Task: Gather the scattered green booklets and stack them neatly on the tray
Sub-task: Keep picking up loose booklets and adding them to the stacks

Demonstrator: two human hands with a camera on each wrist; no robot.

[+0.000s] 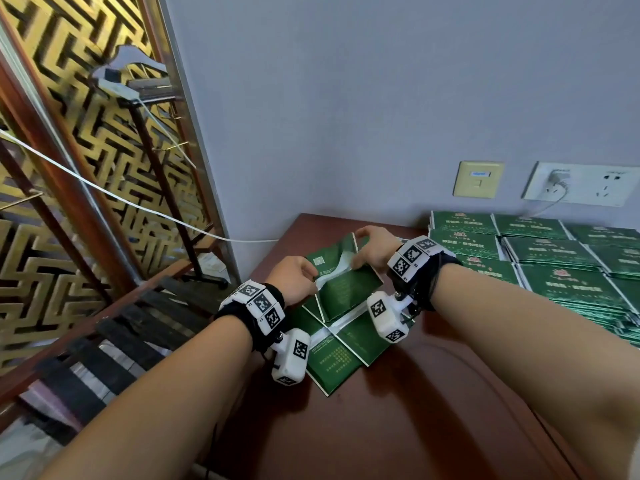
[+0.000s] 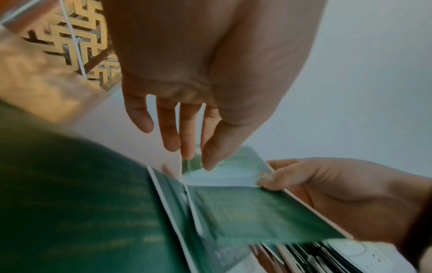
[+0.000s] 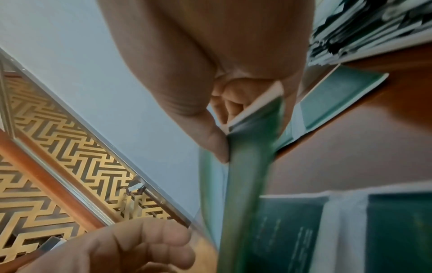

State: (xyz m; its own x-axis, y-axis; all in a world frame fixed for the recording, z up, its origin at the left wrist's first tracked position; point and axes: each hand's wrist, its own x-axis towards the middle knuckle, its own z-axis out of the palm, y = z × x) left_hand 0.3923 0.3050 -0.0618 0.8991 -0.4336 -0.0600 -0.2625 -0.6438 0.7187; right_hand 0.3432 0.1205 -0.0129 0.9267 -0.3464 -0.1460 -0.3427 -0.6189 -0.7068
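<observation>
Our right hand [image 1: 372, 250] pinches the far edge of a green booklet [image 1: 341, 285] raised off the tabletop [image 1: 433, 403]; our left hand [image 1: 294, 278] pinches its near-left corner, more booklets [image 1: 346, 344] lying just beneath.

Both hands [image 1: 332, 261] on a raised green booklet [image 1: 341, 285] above table [image 1: 433, 410]

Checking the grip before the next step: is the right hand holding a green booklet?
Yes: the right hand pinches the edge of a green booklet between thumb and fingers.
</observation>
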